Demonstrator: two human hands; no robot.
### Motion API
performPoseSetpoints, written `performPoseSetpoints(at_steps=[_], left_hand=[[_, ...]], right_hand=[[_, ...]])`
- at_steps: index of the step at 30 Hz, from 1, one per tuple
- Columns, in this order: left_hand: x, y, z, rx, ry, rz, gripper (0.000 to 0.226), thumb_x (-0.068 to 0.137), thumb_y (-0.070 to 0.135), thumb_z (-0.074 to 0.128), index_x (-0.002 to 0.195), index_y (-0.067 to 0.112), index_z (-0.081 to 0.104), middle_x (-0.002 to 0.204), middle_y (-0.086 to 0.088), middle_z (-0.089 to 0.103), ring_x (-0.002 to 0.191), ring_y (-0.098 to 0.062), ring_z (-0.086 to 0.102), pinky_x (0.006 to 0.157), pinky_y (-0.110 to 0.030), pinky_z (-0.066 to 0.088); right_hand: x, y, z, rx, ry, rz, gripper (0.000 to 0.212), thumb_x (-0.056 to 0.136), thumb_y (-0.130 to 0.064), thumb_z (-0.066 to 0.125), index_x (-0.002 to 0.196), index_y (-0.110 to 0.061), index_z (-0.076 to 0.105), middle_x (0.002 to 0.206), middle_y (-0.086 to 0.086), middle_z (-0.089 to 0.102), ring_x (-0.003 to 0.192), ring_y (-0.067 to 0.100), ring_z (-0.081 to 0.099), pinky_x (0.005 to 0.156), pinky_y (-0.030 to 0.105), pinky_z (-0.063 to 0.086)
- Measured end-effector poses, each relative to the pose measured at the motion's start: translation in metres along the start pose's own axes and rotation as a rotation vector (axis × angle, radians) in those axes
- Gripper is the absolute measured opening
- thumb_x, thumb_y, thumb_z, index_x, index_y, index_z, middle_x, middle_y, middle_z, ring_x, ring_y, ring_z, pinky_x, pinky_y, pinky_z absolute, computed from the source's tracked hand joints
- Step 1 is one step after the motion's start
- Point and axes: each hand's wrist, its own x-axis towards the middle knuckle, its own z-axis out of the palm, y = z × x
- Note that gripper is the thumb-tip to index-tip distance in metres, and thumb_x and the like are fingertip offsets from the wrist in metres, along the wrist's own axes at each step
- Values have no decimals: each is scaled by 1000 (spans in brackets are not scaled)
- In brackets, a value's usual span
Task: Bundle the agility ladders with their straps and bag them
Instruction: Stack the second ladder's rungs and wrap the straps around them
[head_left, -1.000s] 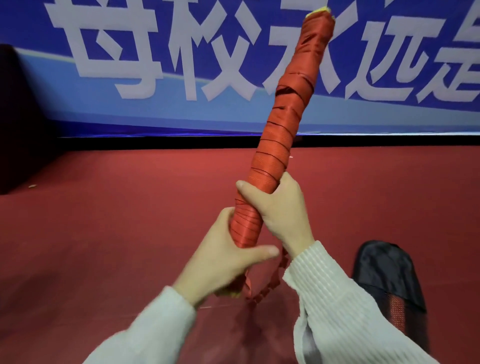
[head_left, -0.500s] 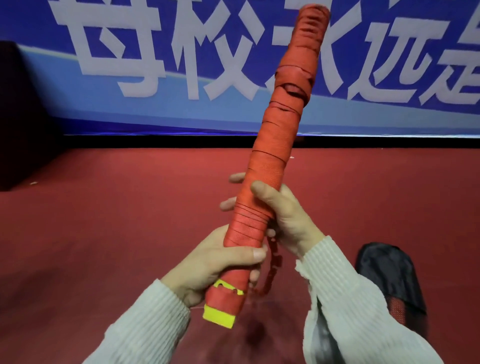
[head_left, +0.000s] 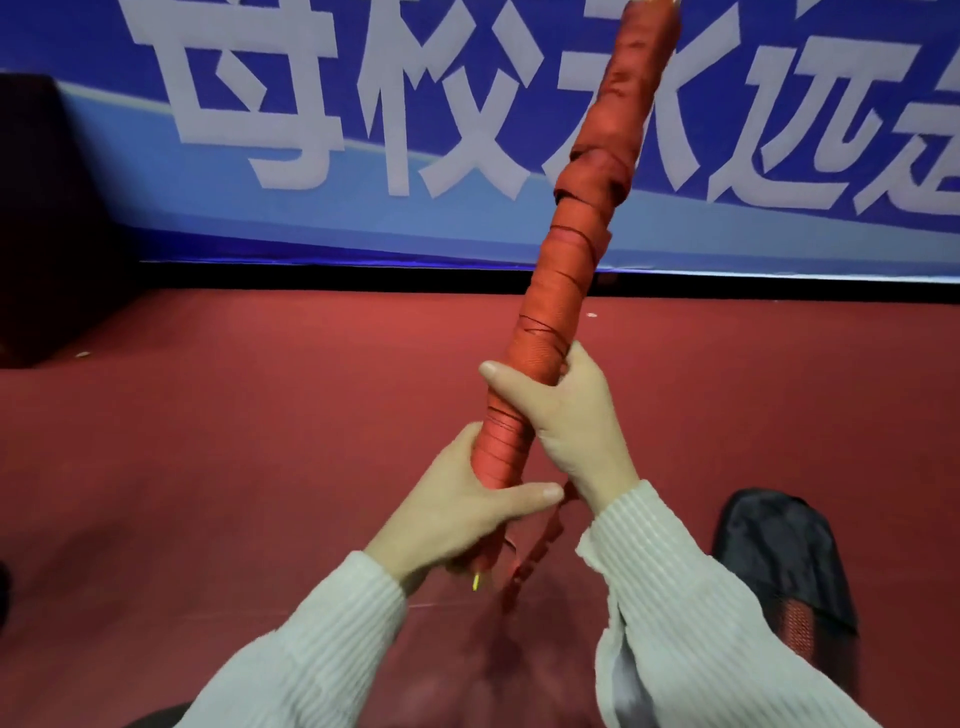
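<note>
Open floor: bare dark-red carpeted floor left of the hands.
Obstacle right: black fabric bag lying on the floor.
Obstacle ahead: blue printed banner wall.

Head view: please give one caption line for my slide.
Both hands, left hand below right hand, grip a long orange strap-wrapped ladder bundle near a black fabric bag.

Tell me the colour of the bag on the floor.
Black bag, with a red mesh patch; head view.
</note>
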Motion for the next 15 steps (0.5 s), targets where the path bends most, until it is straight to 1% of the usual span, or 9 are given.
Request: performPoseSetpoints(at_steps=[1, 2, 4, 6, 8, 10, 11, 13, 15], left_hand=[[1, 0, 3, 51, 70, 36, 46, 71, 28, 92, 107, 19, 63, 78, -1, 66, 66, -14, 61, 65, -34, 51], [0, 1, 3, 26, 62, 49, 38, 74, 19, 90, 102, 15, 64, 75, -1, 64, 62, -15, 59, 63, -34, 50], [-3, 1, -4, -219, -127, -29, 34, 74, 9, 84, 104, 8, 66, 73, -7, 60, 57, -20, 57, 62, -34, 50], [-8, 0, -13, -382, -252, -95, 39, 72, 11, 81, 109, 9, 68, 75, -9, 59, 57, -22, 58, 61, -33, 53], [-8, -3, -7, -270, -109, -109, 45, 69, 19, 83, 110, 11, 65, 76, -9, 63, 60, -23, 62, 62, -37, 54], [-7, -9, 6, 1, 140, -22, 49, 63, 34, 91, 101, 28, 60, 73, 3, 67, 55, -18, 62, 55, -38, 51], [-7, -11, 13, 74, 198, 43, 45, 65, 36, 92, 95, 36, 59, 69, 8, 65, 52, -16, 59, 52, -37, 48], [-8, -9, 14, -61, 84, 95, 33, 74, 20, 88, 87, 39, 64, 66, 9, 63, 52, -14, 58, 52, -32, 48], [-11, -3, 0, -403, -157, 25, 29, 76, 8, 79, 86, 35, 73, 68, 1, 62, 52, -15, 58, 51, -28, 50]], right_hand=[[0, -1, 1, -3, 19, -40, 54, 62, -52, 87, 97, -22, 60, 84, -1, 72, 77, 20, 69, 79, 55, 58], [-2, -4, 0, 60, -32, -64, 52, 65, -49, 86, 101, -22, 59, 87, 2, 74, 79, 24, 70, 76, 55, 59], [-5, -9, -5, 257, -259, 5, 39, 79, -38, 78, 107, -20, 59, 94, 13, 78, 73, 34, 68, 56, 43, 52], [-10, -8, -7, 278, -335, 38, 24, 83, -32, 72, 99, -18, 63, 86, 8, 78, 67, 33, 68, 51, 36, 45], [-8, 0, -2, 71, -117, -64, 26, 76, -36, 82, 82, -18, 65, 74, -3, 73, 69, 23, 71, 63, 38, 53], [-4, 5, 1, -57, 78, -103, 36, 71, -44, 86, 84, -17, 67, 75, -2, 73, 71, 15, 70, 70, 39, 57], [-4, 4, 2, -7, 86, -109, 40, 71, -41, 87, 91, -13, 67, 79, 5, 74, 73, 16, 71, 72, 39, 58], [-5, 3, -3, 282, -76, -35, 48, 76, -32, 83, 106, -4, 60, 94, 22, 74, 80, 21, 70, 72, 39, 58], [-10, -2, -7, 455, -261, 68, 48, 80, -32, 77, 115, -8, 54, 101, 24, 75, 83, 27, 68, 71, 41, 53]])
